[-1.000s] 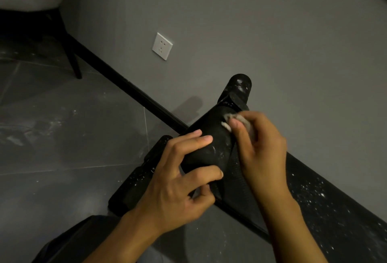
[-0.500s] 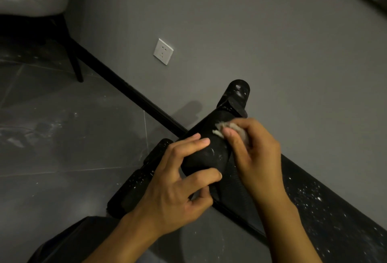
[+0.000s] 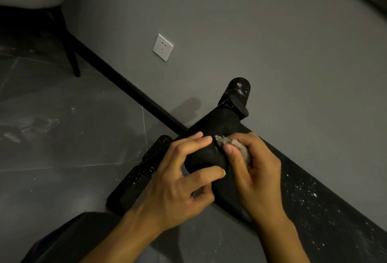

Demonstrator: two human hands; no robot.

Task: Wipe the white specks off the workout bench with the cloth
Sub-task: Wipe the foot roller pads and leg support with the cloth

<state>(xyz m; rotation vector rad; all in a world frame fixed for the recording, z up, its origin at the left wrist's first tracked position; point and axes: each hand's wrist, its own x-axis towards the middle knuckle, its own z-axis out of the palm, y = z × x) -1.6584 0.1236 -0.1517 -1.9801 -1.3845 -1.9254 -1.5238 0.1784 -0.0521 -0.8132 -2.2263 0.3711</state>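
The black workout bench (image 3: 326, 206) runs from the centre to the lower right, its pad dotted with white specks. A black padded roller (image 3: 211, 135) sits at its near end, and my left hand (image 3: 180, 183) grips that roller with fingers and thumb curled round it. My right hand (image 3: 251, 170) holds a small bunched grey cloth (image 3: 230, 144) and presses it against the roller's upper right side. Most of the cloth is hidden inside my fingers. A second speckled roller end (image 3: 238, 93) sticks up behind.
The grey wall carries a white socket (image 3: 163, 47), with a black skirting strip (image 3: 125, 86) below. A dark chair leg (image 3: 72, 59) stands at upper left on the dusty tiled floor (image 3: 62, 137). A lower black foam bar (image 3: 138, 179) lies left of the bench.
My right hand with the cloth has slid down and toward me along the roller. My left hand keeps its grip on the roller.
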